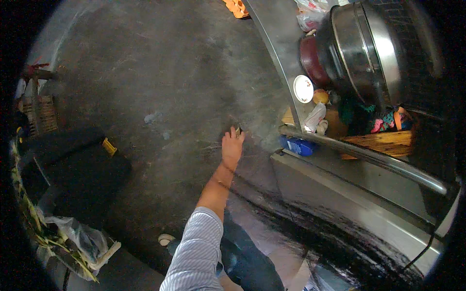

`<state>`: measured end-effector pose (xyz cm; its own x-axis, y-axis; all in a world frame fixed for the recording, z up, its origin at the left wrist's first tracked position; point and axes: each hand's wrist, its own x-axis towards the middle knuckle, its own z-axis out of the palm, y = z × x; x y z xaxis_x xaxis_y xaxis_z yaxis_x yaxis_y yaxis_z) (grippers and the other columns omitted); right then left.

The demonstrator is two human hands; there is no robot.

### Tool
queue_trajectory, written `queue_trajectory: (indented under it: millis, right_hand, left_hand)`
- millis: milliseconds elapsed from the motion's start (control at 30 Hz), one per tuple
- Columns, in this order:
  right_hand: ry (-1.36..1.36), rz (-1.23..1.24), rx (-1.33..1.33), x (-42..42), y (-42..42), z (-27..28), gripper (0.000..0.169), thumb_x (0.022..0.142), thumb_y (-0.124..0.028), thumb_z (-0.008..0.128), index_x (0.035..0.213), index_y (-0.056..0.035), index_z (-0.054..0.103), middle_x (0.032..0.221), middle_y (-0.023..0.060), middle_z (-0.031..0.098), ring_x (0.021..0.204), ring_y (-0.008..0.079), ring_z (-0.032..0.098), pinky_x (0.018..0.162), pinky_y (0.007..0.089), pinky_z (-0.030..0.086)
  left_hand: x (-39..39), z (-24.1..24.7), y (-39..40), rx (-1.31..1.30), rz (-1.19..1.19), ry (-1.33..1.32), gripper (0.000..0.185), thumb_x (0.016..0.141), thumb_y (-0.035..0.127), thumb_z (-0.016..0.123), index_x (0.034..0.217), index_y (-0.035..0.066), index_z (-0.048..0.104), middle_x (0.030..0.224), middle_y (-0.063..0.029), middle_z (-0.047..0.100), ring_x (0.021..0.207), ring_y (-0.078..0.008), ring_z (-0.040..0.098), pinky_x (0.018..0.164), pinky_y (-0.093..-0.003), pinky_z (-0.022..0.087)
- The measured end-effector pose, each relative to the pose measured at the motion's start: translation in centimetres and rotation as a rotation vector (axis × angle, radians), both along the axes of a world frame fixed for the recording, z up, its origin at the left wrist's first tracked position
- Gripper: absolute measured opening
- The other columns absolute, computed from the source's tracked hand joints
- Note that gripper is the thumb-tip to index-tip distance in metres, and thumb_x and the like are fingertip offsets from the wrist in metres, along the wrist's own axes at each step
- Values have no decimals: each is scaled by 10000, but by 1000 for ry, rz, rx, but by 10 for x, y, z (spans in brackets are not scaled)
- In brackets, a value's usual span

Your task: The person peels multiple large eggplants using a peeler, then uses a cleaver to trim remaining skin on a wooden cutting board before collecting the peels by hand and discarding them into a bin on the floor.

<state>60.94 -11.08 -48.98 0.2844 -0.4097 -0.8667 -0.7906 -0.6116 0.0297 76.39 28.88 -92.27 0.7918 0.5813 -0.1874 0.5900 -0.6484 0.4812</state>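
My left hand (232,145) reaches down over the dark concrete-like floor (182,91), its arm in a striped sleeve. Between the thumb and fingers is a small tan and dark object (238,131), mostly covered, so its kind is unclear. The fingertips are at or close to the floor; contact is hard to judge. My right hand is out of view. Below the arm is a dark trouser leg (247,254), with a pale shoe (166,239) to the left.
At right stand a metal-edged unit with a bar handle (386,165), a blue package (298,145), a white plate-like disc (303,89) and a large steel pot (360,47). A black case (76,171) with a yellow latch sits left, near clear plastic (80,236). Dark hair strands (291,214) cross the lower right.
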Motion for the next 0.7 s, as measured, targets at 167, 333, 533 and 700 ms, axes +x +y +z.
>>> queue_trajectory:
  millis: [167, 333, 533, 700]
  right_hand:
    - [-9, 13, 18, 7, 2, -16, 105, 915, -161, 494, 825, -126, 453, 544, 47, 403, 428, 193, 417, 413, 352, 397]
    - [-16, 36, 60, 8, 6, -16, 100, 913, -164, 495, 829, -126, 454, 547, 47, 406, 432, 193, 421, 417, 354, 400]
    - [-21, 101, 60, 4, 14, -19, 95, 910, -168, 496, 835, -126, 456, 552, 47, 411, 436, 194, 425, 421, 355, 404]
    - [-11, 133, 27, 6, 16, -32, 91, 908, -171, 497, 839, -126, 457, 555, 48, 414, 440, 195, 428, 425, 357, 407]
  left_hand:
    - [-37, -10, -17, -10, -68, 42, 203, 791, 99, 585, 992, 78, 563, 971, -157, 526, 897, -307, 555, 744, -407, 486]
    - [-104, 18, -47, -167, -89, 121, 329, 793, 104, 585, 1119, 78, 546, 1036, -163, 535, 940, -305, 561, 782, -403, 478]
    - [-58, 28, -30, 137, -3, -169, 405, 794, 89, 585, 1198, 96, 552, 1153, -176, 493, 959, -310, 538, 835, -384, 460]
    - [-25, -6, -13, 47, 14, -71, 290, 794, 78, 575, 1084, 102, 578, 1102, -177, 504, 913, -299, 538, 808, -376, 465]
